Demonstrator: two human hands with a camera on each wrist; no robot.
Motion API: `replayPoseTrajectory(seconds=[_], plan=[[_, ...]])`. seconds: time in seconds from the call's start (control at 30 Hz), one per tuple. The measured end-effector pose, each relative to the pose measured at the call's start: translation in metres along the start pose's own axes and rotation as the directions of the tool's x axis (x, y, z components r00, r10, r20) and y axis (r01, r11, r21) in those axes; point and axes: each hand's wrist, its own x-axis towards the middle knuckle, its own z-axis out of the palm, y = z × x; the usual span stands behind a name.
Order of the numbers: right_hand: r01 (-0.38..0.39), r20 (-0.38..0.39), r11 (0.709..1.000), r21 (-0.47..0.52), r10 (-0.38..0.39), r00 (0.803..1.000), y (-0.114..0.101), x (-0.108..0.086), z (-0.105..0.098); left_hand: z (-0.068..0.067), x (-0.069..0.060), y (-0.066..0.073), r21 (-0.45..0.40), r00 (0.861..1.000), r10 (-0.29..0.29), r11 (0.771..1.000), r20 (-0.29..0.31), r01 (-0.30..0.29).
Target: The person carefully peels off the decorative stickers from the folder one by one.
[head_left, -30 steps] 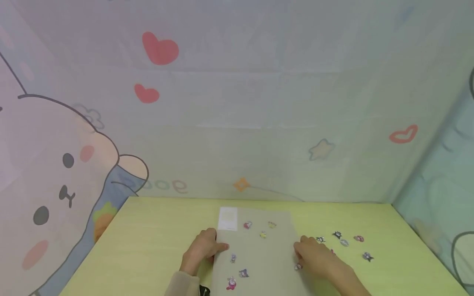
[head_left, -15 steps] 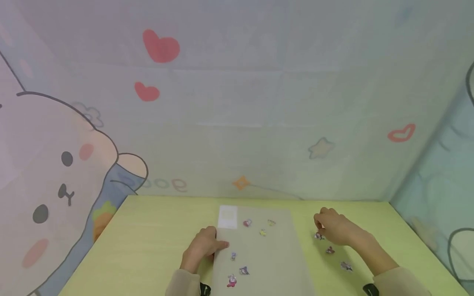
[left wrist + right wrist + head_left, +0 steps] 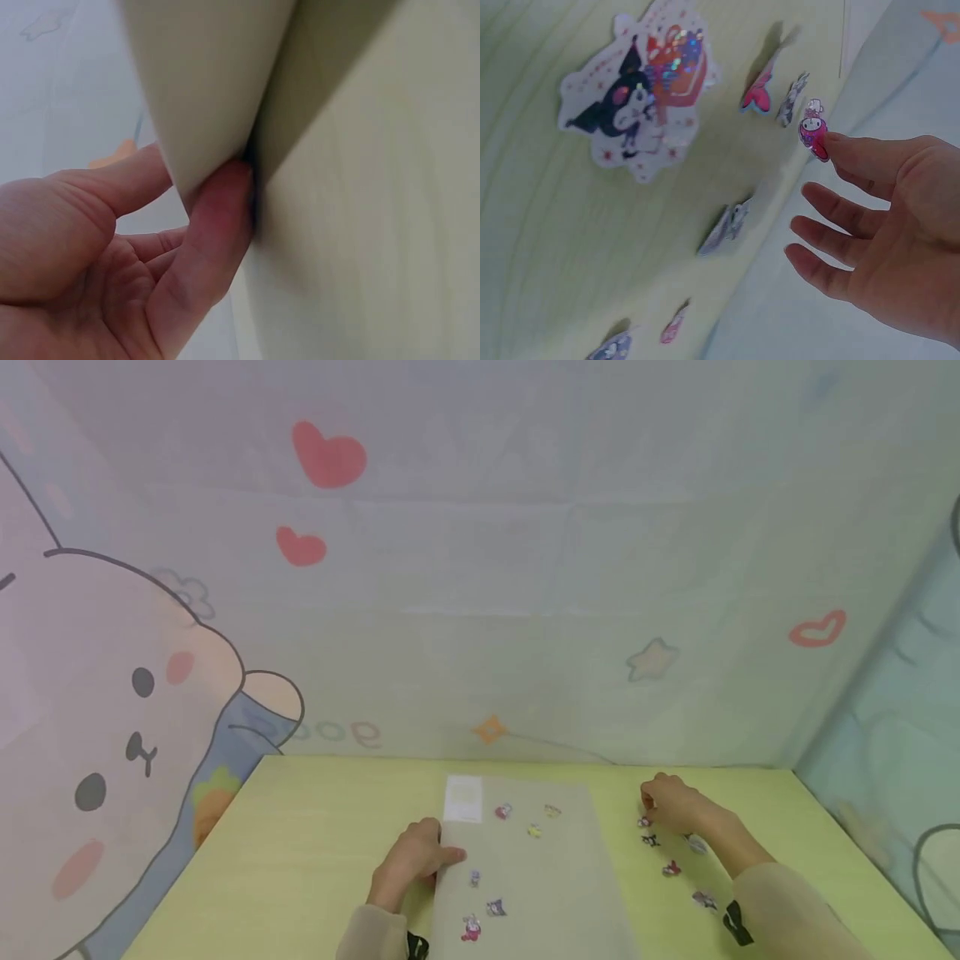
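Right grip (image 3: 672, 803): pinching 1 pink-and-white sticker (image 3: 813, 127) between thumb and index finger; the other three fingers are spread off it. Can't tell if the sticker clears the tabletop (image 3: 315, 835).

Left grip (image 3: 414, 858): pinching the left edge of 1 grey-beige board (image 3: 558, 885), thumb on top, fingers at the side and under the edge. Board lies left of the right grip, well apart from it.

Loose stickers around the right grip, at least 6 on the tabletop:
- 1 grey-black sticker (image 3: 650, 841), just on the person's side of the pinch
- 1 red-pink sticker (image 3: 671, 868), next one toward the person
- 1 large glittery sticker (image 3: 637, 94), farther that way, beside the black strap (image 3: 738, 924) on the right wrist
- 1 silvery sticker (image 3: 697, 843), near the wrist; may be 2 overlapping, can't tell
- 1 small pink sticker (image 3: 673, 324) and 1 purple sticker (image 3: 612, 348), out past the little-finger side, hidden from the head view

On the board, right of the left grip: 6 stickers. Beyond the grip: 1 red-white sticker (image 3: 503, 811), 2 yellow ones. Toward the person: 1 pale purple sticker (image 3: 475, 878), 1 dark purple sticker (image 3: 496, 907), 1 pink character sticker (image 3: 471, 928). Plus 1 white label (image 3: 463, 799) at the far-left corner, past the left thumb.

Beyond both grips: backdrop (image 3: 487, 568) with 3 hearts, 2 solid and 1 outlined.
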Motion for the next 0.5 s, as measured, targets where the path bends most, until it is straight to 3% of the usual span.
replayPoseTrajectory(seconds=[0.13, 0.5], plan=[[-0.044, -0.004, 0.999, -0.011, 0.044, 0.999, 0.008, 0.003, 0.000, 0.002, 0.001, -0.003, 0.010, 1.000, 0.001, 1.000, 0.007, -0.001], [-0.059, -0.010, 0.997, -0.044, 0.059, 0.998, 0.014, 0.014, -0.007, -0.002, 0.001, -0.001, 0.017, 1.000, 0.028, 0.999, -0.005, -0.028]])
